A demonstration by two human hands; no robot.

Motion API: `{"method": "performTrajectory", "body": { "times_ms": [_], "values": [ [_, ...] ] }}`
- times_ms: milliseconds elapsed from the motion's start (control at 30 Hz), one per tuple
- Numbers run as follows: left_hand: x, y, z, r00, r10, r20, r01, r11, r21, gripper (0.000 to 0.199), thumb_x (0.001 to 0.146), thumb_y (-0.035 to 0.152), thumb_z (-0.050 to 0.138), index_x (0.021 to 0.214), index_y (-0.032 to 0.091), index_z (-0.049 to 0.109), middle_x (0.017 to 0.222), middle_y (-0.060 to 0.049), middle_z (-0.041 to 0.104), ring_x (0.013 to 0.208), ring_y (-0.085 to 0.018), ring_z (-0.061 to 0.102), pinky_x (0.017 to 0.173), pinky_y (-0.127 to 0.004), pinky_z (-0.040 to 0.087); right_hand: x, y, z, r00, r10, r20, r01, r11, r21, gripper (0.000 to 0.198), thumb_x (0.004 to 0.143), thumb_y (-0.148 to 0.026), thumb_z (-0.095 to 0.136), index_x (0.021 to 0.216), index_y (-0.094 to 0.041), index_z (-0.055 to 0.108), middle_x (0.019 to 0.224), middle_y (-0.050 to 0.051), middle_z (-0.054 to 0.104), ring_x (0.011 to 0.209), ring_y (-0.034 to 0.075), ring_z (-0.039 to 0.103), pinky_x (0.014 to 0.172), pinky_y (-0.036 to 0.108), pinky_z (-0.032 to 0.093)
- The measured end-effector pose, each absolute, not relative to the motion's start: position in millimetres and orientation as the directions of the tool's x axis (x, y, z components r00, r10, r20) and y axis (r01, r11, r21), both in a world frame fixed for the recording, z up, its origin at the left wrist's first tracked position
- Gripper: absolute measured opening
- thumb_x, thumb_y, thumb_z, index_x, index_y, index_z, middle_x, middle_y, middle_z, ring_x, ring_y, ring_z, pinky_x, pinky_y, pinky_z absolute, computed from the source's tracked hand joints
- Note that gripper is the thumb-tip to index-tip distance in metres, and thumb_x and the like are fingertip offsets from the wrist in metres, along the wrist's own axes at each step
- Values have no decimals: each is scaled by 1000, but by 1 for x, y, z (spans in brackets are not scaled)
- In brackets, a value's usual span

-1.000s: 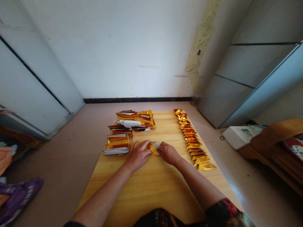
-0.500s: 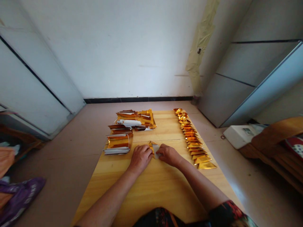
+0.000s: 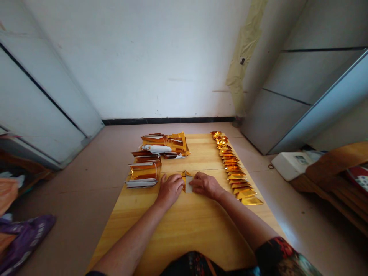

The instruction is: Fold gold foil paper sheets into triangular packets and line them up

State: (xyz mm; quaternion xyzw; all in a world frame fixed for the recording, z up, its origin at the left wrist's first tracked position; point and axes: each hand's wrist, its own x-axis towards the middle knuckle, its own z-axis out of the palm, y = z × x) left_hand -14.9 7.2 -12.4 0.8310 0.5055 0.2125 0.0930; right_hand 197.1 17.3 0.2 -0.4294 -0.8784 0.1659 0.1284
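Note:
A small sheet of gold foil paper [image 3: 189, 188] lies partly folded on the wooden table, its pale inner side up and gold showing at the left and far edges. My left hand [image 3: 170, 188] has its fingers curled together on the sheet's left edge. From the other side, my right hand [image 3: 207, 185] pinches or presses the right part of the paper, fingers bent; the fingertips are partly hidden. Bundles of flat gold paper [image 3: 144, 174] lie left of my left hand. Right of my right hand runs a row of folded gold paper pieces [image 3: 237, 176], overlapping each other.
The wooden table [image 3: 172, 226] stands before a white wall [image 3: 161, 57]. More gold paper bundles [image 3: 165, 143] lie at its far left. On the floor side are a purple bag [image 3: 28, 237] at left and a white box [image 3: 291, 165] by a wooden seat [image 3: 333, 165] at right.
My left hand has shifted slightly left and its thumb now stands out. The right hand has moved a little over the paper, and more of the pale inner side shows flat.

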Motion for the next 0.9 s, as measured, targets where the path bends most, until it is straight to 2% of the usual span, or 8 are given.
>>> {"method": "performTrajectory", "body": {
  "times_ms": [167,367,567,733,900],
  "values": [
    [-16,10,-14,403,880,252,785,-474,399,15,84,17,50,82,26,62,109,0,64,106,-19,54,101,-47,23,191,17,-5,-604,788,123,711,602,-363,19,86,-30,56,99,-26,70,99,3,58,79,11,56,73,20,42],
    [-18,12,-17,413,876,248,773,-481,414,15,84,17,50,82,26,62,107,0,64,106,-18,54,101,-46,23,197,16,-6,-634,762,136,669,628,-397,31,77,-35,67,106,-23,68,100,6,59,87,16,56,78,24,42],
    [-17,12,-16,416,873,253,770,-486,413,15,83,16,51,82,25,63,105,0,64,104,-18,55,100,-44,25,191,20,-12,-611,771,179,699,632,-333,24,84,-39,60,101,-25,69,96,5,60,82,14,55,74,23,39],
    [-18,13,-20,418,871,259,775,-490,398,14,84,18,52,82,26,63,108,0,64,106,-18,54,100,-45,24,186,22,-20,-623,747,233,694,665,-277,24,89,-41,54,92,-24,70,82,3,61,73,12,54,68,22,34],
    [-19,13,-22,421,869,261,775,-494,394,14,83,17,52,82,26,63,109,0,63,108,-18,54,100,-45,23,182,19,-16,-642,729,238,675,685,-275,27,91,-36,50,78,-21,69,73,2,61,67,10,53,65,21,31]
  ]
}}
